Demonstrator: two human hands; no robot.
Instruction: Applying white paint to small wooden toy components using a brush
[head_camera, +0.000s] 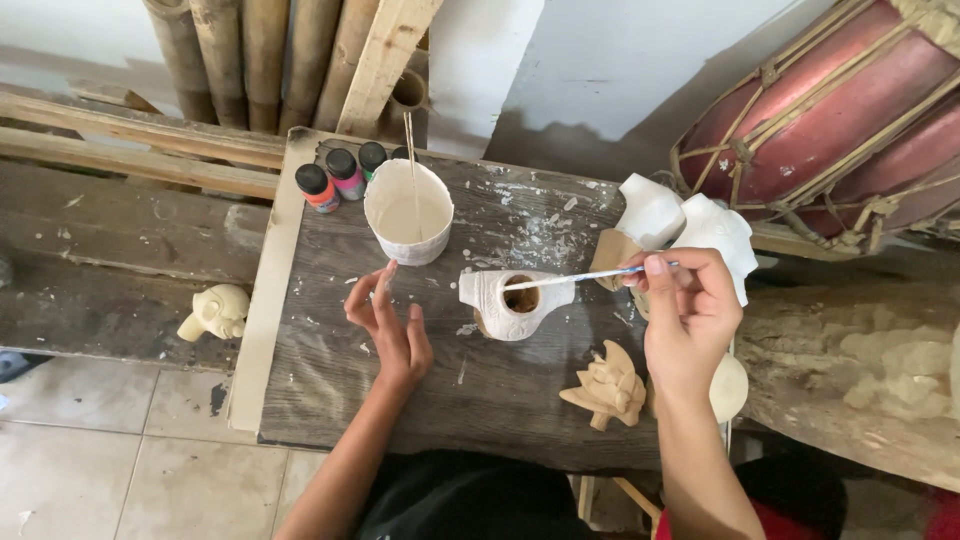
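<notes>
left hand (390, 325) open, fingers spread | right hand (688, 310) pinch grip, closed

Craft workshop: carved figures (607, 386), paint bottles (318, 187), bamboo (262, 60).

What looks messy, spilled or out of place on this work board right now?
White paint splatter is smeared and flecked across the dark wooden board, mostly between the white cup and the carved piece. Nothing looks tipped or broken.

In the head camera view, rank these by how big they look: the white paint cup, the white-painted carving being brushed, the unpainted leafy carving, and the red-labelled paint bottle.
1. White paint cup and white-painted carving: too alike to separate.
2. Unpainted leafy carving.
3. Red-labelled paint bottle, plainly smallest.
All stand on the same tabletop, so nearness matters little.
</notes>
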